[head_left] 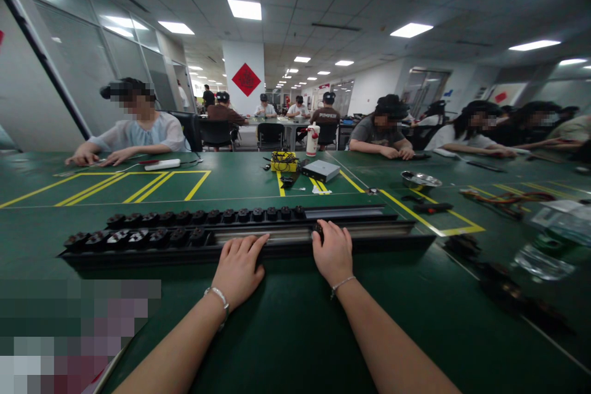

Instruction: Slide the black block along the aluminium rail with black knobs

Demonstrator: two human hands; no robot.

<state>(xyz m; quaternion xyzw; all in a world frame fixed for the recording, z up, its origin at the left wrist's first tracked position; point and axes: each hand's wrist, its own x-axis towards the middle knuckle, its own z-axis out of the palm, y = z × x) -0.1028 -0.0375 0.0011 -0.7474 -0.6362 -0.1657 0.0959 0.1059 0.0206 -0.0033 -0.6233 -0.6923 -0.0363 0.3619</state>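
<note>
Two long black track rails (369, 245) lie side by side across the table, partly filled from the left with round-faced black socket modules (179, 236). The far rail carries its own row of modules (228, 215). My left hand (239, 272) rests over the near rail, fingers stretched and slightly apart, just right of its last module. In the same rail's bare channel, my right hand (333, 252) has its fingers closed around a small black socket module (317, 231), mostly hidden by the fingertips.
The green table (295, 332) has yellow tape lines. Loose black modules (508, 289) and a plastic water bottle (549, 240) lie at right. A metal bowl (421, 180), grey box (321, 170) and yellow box of cables (284, 162) stand beyond the rails. People sit opposite.
</note>
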